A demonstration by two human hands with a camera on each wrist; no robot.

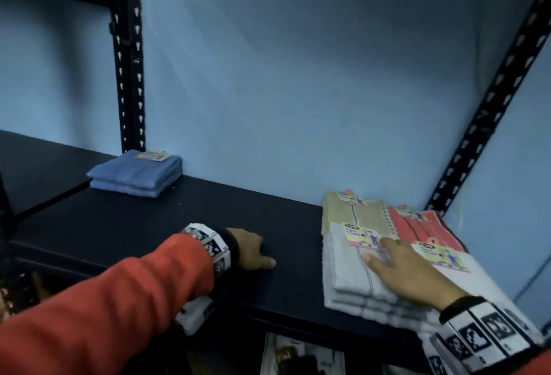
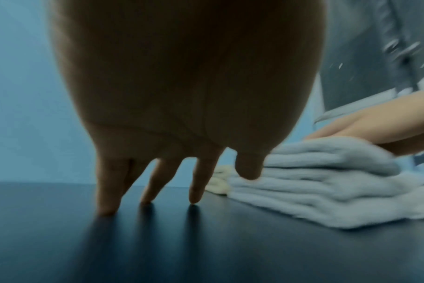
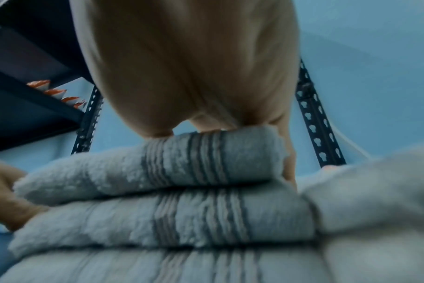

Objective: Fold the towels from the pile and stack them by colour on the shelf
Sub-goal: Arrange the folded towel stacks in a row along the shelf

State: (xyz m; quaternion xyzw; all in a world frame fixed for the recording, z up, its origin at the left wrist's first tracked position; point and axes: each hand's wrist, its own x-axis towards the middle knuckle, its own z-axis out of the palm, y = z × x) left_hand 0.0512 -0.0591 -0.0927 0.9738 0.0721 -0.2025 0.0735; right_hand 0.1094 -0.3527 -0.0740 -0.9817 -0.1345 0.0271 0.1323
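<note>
My right hand (image 1: 408, 273) lies flat, fingers straight, on the grey towel stack (image 1: 351, 282) at the shelf's (image 1: 185, 213) front right, with beige towels (image 1: 354, 216) and red towels (image 1: 423, 228) behind it. My left hand (image 1: 250, 249) touches bare shelf with straight, slightly spread fingers (image 2: 196, 183); the blue towels (image 1: 135, 173) sit far left.

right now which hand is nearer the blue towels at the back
Left. The left hand rests fingertips on the bare shelf, in front of the blue towels; the right hand lies on the grey towel stack, farther right.
</note>
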